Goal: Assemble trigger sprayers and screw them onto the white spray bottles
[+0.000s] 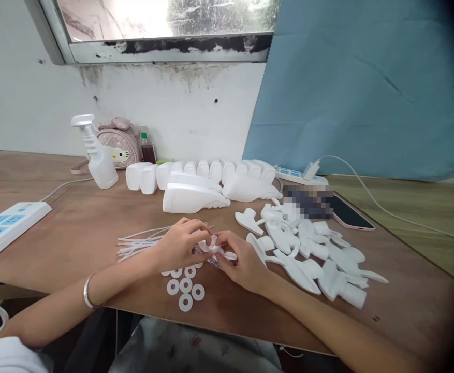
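Note:
My left hand [180, 243] and my right hand [244, 261] meet over the brown table [75, 228], both pinched on one small white spray-trigger part [213, 247]. The part rests between the fingertips just above the tabletop. Several white ring washers [186, 287] lie directly below my hands near the front edge. A bundle of thin white dip tubes [141, 241] lies just left of my left hand. A heap of white trigger heads [308, 254] spreads to the right of my right hand.
White plastic bottles [195, 199] lie in a row behind my hands, with an assembled spray bottle [97, 155] and a pink bag [120, 140] at the back left. A power strip [5, 223] sits at far left. A phone [351, 212] and charger cable lie at right.

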### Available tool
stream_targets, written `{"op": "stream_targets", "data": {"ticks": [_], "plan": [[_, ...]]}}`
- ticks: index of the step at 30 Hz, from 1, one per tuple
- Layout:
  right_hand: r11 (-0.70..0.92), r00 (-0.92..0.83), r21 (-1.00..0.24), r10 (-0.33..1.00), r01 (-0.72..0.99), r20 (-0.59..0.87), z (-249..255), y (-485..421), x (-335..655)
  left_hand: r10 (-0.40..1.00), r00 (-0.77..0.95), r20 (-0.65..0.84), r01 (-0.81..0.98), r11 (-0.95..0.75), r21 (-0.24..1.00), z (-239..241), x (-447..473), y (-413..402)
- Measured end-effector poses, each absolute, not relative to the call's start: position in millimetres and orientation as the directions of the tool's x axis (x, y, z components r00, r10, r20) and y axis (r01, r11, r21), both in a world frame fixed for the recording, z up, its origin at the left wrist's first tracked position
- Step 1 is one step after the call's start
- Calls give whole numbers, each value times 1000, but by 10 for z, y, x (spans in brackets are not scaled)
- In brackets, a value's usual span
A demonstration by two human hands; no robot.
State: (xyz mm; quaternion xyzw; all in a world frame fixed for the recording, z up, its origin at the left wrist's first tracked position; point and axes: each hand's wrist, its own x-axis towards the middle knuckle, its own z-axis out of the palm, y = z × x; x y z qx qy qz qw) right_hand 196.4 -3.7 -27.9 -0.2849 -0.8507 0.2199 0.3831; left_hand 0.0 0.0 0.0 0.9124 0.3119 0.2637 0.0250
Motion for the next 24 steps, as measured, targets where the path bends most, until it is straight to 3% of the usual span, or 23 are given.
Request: {"op": "stream_targets", "data": {"ticks": [4,7,24], "plan": [[841,-637,-364,541,400,549,-244,-12,1997,590,680,436,537,-805,252,-23,-24,40],[860,-662,-275,507,430,552,-232,3,2011,577,702,417,520,-816,253,-11,-26,50],[868,-674,-342,496,360,548,-248,45,2024,503,768,395,486,-861,150,-33,-48,135]]}}
